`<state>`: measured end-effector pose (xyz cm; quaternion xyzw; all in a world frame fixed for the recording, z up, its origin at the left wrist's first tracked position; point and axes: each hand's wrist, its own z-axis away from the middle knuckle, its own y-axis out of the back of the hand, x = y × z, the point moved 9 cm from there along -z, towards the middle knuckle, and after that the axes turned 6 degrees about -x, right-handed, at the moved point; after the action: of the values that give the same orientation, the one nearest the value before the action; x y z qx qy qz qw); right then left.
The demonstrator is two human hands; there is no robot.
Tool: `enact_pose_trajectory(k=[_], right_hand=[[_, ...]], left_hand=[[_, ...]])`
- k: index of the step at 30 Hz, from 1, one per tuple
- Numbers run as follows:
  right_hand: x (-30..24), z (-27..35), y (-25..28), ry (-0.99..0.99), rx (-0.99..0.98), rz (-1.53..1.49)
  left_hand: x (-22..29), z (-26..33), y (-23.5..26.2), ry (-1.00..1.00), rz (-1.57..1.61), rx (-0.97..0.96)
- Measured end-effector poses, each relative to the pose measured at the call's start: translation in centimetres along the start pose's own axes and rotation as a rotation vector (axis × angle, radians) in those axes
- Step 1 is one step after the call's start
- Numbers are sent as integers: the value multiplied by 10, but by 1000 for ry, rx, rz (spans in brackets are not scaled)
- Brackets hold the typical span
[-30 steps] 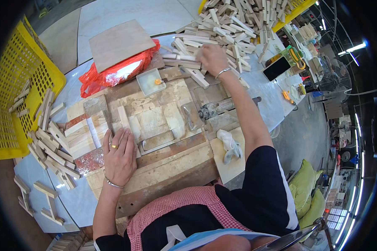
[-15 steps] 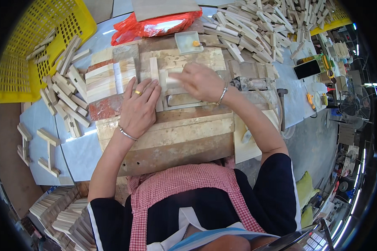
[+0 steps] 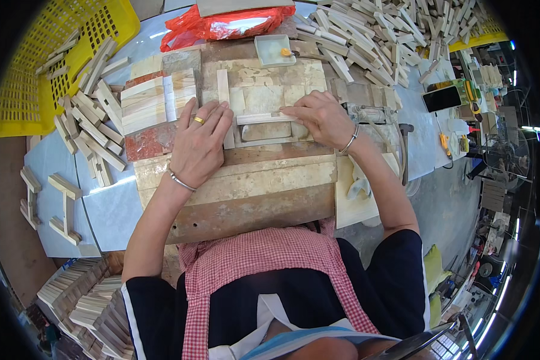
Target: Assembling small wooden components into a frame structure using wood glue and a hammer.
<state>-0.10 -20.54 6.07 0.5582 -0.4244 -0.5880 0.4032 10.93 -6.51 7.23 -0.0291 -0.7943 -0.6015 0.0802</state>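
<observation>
My left hand (image 3: 199, 139) lies with its fingers stretched flat on the wooden work board (image 3: 264, 174). Its fingertips are beside an upright-lying pale wood strip (image 3: 223, 87), and the hand covers part of what is below. My right hand (image 3: 325, 121) has thumb and fingers pinched at the right end of a short wooden strip (image 3: 261, 119), which lies crosswise on the board. Just below that strip is a worn wooden block (image 3: 267, 131) in a shallow frame. Left of my left hand sit flat wood pieces side by side (image 3: 143, 107).
Loose wood sticks (image 3: 96, 129) and a yellow crate (image 3: 99, 27) are on the left, with joined H-shaped frames (image 3: 66, 204). A square dish (image 3: 272, 50) with a brush stands at the back. A metal clamp (image 3: 369, 114), hammer (image 3: 405, 144) and phone (image 3: 441, 99) are right; more sticks pile behind.
My right hand has moved right and slightly down, from over the middle of the board to the strip's right end. The strip now lies straight above the block. My left hand stays nearly still.
</observation>
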Motion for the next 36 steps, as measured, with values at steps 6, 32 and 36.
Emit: enact_pose_trajectory(k=[6,32,36], right_hand=[[5,-8,-4,42,8,-77],[-95,-210,14,221,112,21],[-116,-267,-36,218,-37,179]], left_hand=[[2,-1,-1,-7,-4,19],[69,-14,-51,-22,181,-77],[77,-13,-61,-77,247,-111]])
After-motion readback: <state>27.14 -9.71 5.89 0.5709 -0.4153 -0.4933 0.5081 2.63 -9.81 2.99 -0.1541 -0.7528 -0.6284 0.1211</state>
